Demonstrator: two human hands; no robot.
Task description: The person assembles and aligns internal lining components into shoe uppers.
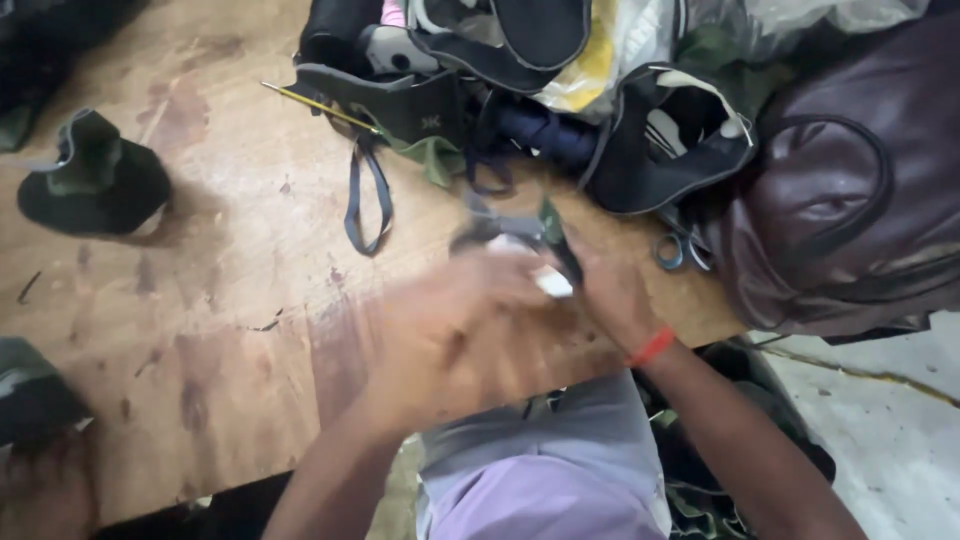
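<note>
Head view looks down on a worn wooden table [230,300] where both hands meet over a dark shoe-upper piece [515,232] with a white bit [553,284] showing at its lower edge. That piece sits right at the fingertips, pinched between the two hands near the table's front edge, seemingly held up off the wood so it can be worked from both sides. Left hand [455,335] is smeared by motion blur, so I cannot tell whether its fingers are clenched on the piece or only brushing it. Right hand [605,290], with an orange band [651,347] at the wrist, appears to grip the piece's right side, its fingers curled around it. Just beyond the fingers lies a heap of black shoe uppers [520,90] and loose straps; a pair of scissors [680,250] rests close to the right of them, partly hidden under the pile. Far to the left stands a finished dark upper [95,180]. A brown bag [850,190] is cut off at the frame's right edge.
</note>
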